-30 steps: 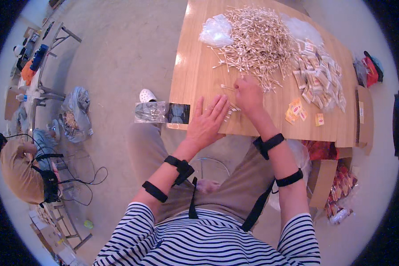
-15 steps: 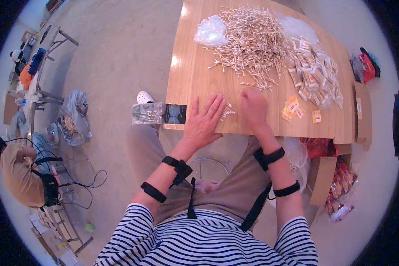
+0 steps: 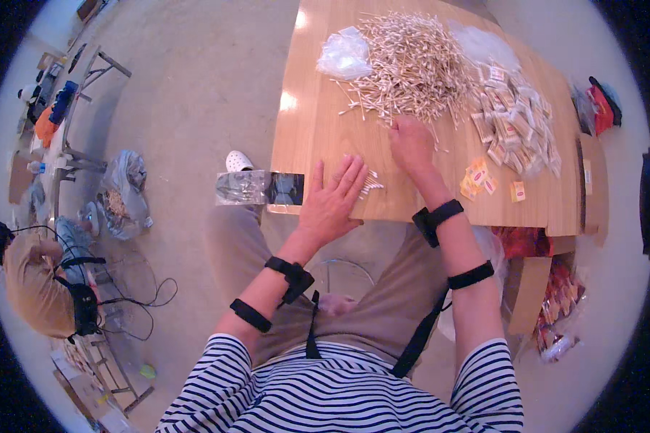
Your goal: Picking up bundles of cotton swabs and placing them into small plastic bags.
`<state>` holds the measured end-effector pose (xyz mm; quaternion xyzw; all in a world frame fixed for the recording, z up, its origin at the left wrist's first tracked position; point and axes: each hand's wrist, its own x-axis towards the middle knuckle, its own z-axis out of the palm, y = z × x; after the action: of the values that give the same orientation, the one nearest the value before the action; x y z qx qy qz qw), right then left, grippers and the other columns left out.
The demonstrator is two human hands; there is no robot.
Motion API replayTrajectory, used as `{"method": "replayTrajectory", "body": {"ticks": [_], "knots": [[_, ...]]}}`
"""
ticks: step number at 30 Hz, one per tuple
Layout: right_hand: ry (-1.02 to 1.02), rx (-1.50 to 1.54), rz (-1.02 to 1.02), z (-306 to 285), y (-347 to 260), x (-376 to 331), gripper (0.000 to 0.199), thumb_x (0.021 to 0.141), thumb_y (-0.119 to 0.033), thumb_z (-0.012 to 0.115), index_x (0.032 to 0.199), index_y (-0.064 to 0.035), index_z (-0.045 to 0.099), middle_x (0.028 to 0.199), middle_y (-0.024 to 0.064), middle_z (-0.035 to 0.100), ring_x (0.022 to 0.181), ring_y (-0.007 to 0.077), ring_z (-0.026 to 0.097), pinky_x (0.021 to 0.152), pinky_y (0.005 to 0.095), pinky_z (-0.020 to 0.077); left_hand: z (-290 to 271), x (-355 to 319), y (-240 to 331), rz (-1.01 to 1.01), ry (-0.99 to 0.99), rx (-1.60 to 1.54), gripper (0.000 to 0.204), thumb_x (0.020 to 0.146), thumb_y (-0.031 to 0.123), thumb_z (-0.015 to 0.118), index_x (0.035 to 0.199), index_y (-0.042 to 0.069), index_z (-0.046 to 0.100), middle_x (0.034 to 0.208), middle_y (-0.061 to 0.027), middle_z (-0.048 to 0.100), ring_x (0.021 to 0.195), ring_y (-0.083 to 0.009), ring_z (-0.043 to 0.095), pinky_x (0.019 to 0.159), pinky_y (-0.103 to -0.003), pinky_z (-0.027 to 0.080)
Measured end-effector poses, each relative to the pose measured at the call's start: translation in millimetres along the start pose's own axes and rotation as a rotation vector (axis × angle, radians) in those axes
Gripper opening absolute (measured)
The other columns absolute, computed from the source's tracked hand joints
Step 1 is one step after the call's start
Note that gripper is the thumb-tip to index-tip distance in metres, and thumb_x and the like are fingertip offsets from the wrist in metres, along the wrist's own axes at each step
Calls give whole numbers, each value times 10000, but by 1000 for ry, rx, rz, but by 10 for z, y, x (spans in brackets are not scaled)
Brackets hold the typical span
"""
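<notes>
My left hand (image 3: 334,198) lies flat on the table near its front edge, fingers stretched out. A small row of cotton swabs (image 3: 372,183) pokes out from beside its fingers; the rest of the row is hidden under the hand. At the near edge of a big loose heap of cotton swabs (image 3: 415,61), my right hand (image 3: 413,146) is closed, thumb and fingers pinched together. Whatever is between those fingertips is hidden. A few stray swabs lie just right of this hand.
Small filled swab packets (image 3: 509,123) are piled to the right of the heap. Yellow-and-white cards (image 3: 477,177) lie nearer, on the wooden table (image 3: 314,108). Clear plastic bags (image 3: 344,54) flank the heap. Another person (image 3: 40,285) sits at far left.
My right hand has moved away from me, from beside the small row up to the heap's near edge. The left hand stays flat in its place.
</notes>
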<state>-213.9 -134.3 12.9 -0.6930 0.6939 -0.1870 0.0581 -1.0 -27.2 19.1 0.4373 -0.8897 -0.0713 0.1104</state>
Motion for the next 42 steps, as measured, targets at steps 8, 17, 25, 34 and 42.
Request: {"method": "replayTrajectory", "body": {"ticks": [8,17,25,34,42], "knots": [[170,32,-28,-264,79,-134,98,843,-130,579,868,-64,647,899,170,656,836,376,657,700,496,522,-15,-3,-13,-15,12,-9,1138,604,464,861,1531,71,330,1601,-83,321,1500,-250,264,1196,-592,180],[8,-141,35,-24,-65,-250,105,821,-130,621,883,-52,656,899,166,669,839,372,677,721,491,540,-21,-4,7,-13,10,-24,1137,603,450,865,1531,71,329,1611,-82,301,1506,-256,248,1202,-588,167],[-82,-113,-126,-6,-136,-354,89,816,-147,616,819,-66,655,872,162,665,808,366,666,694,481,523,-12,-9,-6,-22,-4,-18,1145,608,476,860,1537,79,320,1619,-80,287,1512,-253,233,1208,-583,153],[-145,-46,-44,-82,-109,-287,183,834,-171,572,848,-29,688,916,194,683,834,379,681,740,485,561,-34,2,-2,-17,-17,-22,1165,603,456,871,1546,79,301,1628,-91,268,1515,-254,226,1200,-593,164],[-93,-181,-83,-162,-346,-379,115,829,-129,603,890,-58,670,911,153,678,841,355,694,715,472,567,-9,-2,-11,-15,-4,-29,1188,586,456,871,1551,77,289,1627,-90,272,1514,-254,229,1205,-593,158]]}}
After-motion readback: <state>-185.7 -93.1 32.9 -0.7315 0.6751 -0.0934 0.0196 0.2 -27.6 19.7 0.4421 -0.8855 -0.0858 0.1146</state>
